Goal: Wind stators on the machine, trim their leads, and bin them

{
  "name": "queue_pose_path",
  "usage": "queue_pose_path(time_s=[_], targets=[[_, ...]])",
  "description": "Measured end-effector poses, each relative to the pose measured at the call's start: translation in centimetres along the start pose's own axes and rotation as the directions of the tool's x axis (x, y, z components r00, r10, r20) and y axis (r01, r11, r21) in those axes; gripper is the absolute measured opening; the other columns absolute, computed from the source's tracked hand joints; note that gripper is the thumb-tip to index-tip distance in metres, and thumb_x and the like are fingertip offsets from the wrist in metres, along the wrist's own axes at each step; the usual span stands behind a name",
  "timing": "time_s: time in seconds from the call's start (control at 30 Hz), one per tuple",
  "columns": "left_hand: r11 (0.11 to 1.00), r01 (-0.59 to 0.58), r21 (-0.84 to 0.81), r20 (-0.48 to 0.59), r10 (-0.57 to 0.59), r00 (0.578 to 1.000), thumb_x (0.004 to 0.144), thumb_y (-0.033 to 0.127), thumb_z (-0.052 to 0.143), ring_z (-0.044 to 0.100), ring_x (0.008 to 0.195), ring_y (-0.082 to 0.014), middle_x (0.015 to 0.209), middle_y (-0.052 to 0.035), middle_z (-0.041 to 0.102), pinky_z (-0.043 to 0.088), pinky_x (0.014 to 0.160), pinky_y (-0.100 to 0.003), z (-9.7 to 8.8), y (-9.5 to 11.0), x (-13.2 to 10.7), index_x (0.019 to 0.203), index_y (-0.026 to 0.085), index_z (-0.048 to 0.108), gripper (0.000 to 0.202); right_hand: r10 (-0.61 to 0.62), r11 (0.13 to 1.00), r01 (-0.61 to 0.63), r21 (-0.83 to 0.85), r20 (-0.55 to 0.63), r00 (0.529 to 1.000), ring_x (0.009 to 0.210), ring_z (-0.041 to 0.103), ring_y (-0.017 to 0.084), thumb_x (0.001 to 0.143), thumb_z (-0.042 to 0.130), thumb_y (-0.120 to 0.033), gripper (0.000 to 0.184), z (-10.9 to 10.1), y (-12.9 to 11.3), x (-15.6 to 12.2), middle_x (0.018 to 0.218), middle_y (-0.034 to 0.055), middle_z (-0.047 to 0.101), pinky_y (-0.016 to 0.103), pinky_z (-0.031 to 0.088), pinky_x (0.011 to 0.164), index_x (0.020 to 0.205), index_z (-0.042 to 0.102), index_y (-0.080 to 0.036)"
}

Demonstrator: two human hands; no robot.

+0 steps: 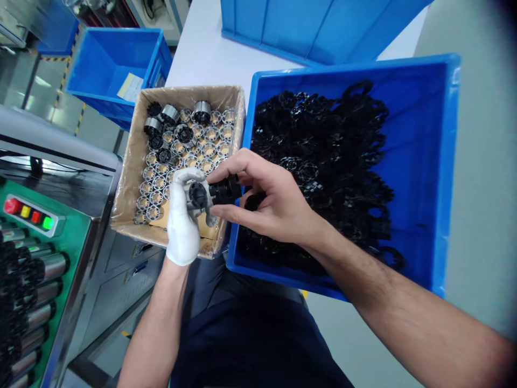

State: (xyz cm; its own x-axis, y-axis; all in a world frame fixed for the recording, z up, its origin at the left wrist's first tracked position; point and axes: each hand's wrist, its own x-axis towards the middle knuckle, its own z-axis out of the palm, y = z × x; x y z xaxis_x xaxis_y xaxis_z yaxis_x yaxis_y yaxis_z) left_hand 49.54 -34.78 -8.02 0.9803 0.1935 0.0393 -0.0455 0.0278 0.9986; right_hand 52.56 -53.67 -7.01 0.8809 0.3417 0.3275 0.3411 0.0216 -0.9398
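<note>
My left hand, in a white glove, is closed around a motor stator core with a black plastic end piece facing up. Just to its right, my bare right hand grips black plastic end pieces between thumb and fingers. Its fingertips reach the gloved hand. Another dark piece shows under the right palm; whether it is held I cannot tell. Both hands are above the near side of a cardboard box, which holds rows of bare metal stator cores and several with black ends.
A blue bin heaped with black plastic pieces stands right of the box. Behind it is another blue bin. An open blue crate sits at the far left. A green machine with coloured buttons and several metal cylinders is at left.
</note>
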Motion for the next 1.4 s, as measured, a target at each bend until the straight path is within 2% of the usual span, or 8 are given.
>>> queue_pose_path(time_s=[0.13, 0.3, 0.5, 0.77, 0.97, 1.1, 1.27, 1.4], targets=[[0.999, 0.019, 0.036, 0.096, -0.022, 0.995, 0.113, 0.083, 0.052, 0.062, 0.158, -0.0309, 0.156, -0.0042, 0.074, 0.049, 0.14, -0.044, 0.0, -0.1, 0.0, 0.141, 0.032, 0.08, 0.064, 0.016, 0.999, -0.017, 0.047, 0.029, 0.999, 0.116, 0.075, 0.027, 0.099, 0.089, -0.038, 0.03, 0.8, 0.2, -0.1, 0.126, 0.0098, 0.079, 0.045, 0.064, 0.103, 0.124, 0.08, -0.023], [0.999, 0.042, 0.02, 0.126, -0.044, 0.991, 0.115, 0.081, 0.049, 0.067, 0.153, -0.033, 0.15, -0.0064, 0.076, 0.053, 0.137, -0.047, -0.1, -0.2, 0.0, 0.134, 0.031, 0.083, 0.064, 0.056, 0.997, -0.059, 0.055, 0.058, 0.997, 0.123, 0.076, 0.027, 0.094, 0.084, -0.021, 0.033, 0.9, 0.3, 0.0, 0.131, 0.0086, 0.079, 0.042, 0.065, 0.107, 0.126, 0.079, -0.023], [0.998, -0.007, 0.065, 0.112, -0.001, 0.994, 0.117, 0.073, 0.052, 0.075, 0.132, -0.027, 0.131, -0.0045, 0.08, 0.059, 0.125, -0.041, 0.0, -0.3, 0.2, 0.128, 0.029, 0.078, 0.052, 0.102, 0.987, -0.103, 0.126, 0.016, 0.995, 0.112, 0.079, 0.021, 0.094, 0.095, -0.027, 0.036, 0.7, 1.0, 0.0, 0.126, 0.0056, 0.079, 0.033, 0.065, 0.096, 0.126, 0.08, -0.02], [0.998, 0.008, 0.063, 0.09, -0.013, 0.996, 0.117, 0.076, 0.05, 0.073, 0.139, -0.0263, 0.134, -0.0041, 0.079, 0.056, 0.129, -0.041, -0.3, -0.6, 0.0, 0.128, 0.029, 0.079, 0.057, 0.158, 0.964, -0.16, 0.212, 0.025, 0.987, 0.087, 0.074, 0.016, 0.085, 0.105, -0.036, 0.044, 1.1, 1.8, 0.1, 0.113, 0.0049, 0.08, 0.03, 0.064, 0.079, 0.119, 0.083, -0.017], [0.998, 0.035, 0.052, 0.116, -0.041, 0.992, 0.118, 0.075, 0.048, 0.075, 0.134, -0.0235, 0.133, -0.0027, 0.081, 0.058, 0.127, -0.039, -0.2, -0.7, -0.1, 0.13, 0.029, 0.078, 0.056, 0.066, 0.963, -0.063, 0.26, -0.004, 0.998, 0.1, 0.076, 0.017, 0.086, 0.106, -0.038, 0.049, 1.4, 2.6, 0.0, 0.113, 0.0045, 0.078, 0.031, 0.066, 0.095, 0.123, 0.082, -0.017], [0.998, 0.027, 0.061, 0.131, -0.035, 0.991, 0.119, 0.075, 0.047, 0.075, 0.136, -0.0222, 0.136, -0.0022, 0.081, 0.058, 0.126, -0.037, -0.3, -0.8, -0.1, 0.133, 0.03, 0.077, 0.056, 0.023, 0.986, -0.015, 0.167, -0.048, 0.999, 0.094, 0.067, 0.014, 0.092, 0.102, -0.044, 0.044, 1.5, 2.6, 0.0, 0.107, 0.0012, 0.071, 0.028, 0.061, 0.089, 0.123, 0.081, -0.021], [0.996, 0.002, 0.085, 0.125, -0.013, 0.992, 0.119, 0.076, 0.046, 0.077, 0.13, -0.0209, 0.131, -0.0017, 0.082, 0.061, 0.12, -0.035, -0.3, -0.9, 0.0, 0.13, 0.029, 0.077, 0.057, 0.087, 0.995, -0.083, 0.063, -0.051, 0.995, 0.078, 0.05, 0.012, 0.09, 0.101, -0.064, 0.057, 1.6, 2.8, -0.2, 0.093, -0.0019, 0.058, 0.028, 0.046, 0.067, 0.122, 0.081, -0.021], [0.998, -0.019, 0.068, 0.147, 0.009, 0.989, 0.122, 0.067, 0.047, 0.077, 0.129, -0.0204, 0.13, -0.002, 0.081, 0.06, 0.121, -0.035, -0.3, -0.9, 0.1, 0.129, 0.028, 0.077, 0.05, 0.104, 0.992, -0.1, 0.075, -0.052, 0.993, 0.072, 0.043, 0.01, 0.088, 0.103, -0.062, 0.055, 1.6, 2.7, -0.2, 0.088, -0.0039, 0.056, 0.028, 0.038, 0.064, 0.119, 0.083, -0.021]])
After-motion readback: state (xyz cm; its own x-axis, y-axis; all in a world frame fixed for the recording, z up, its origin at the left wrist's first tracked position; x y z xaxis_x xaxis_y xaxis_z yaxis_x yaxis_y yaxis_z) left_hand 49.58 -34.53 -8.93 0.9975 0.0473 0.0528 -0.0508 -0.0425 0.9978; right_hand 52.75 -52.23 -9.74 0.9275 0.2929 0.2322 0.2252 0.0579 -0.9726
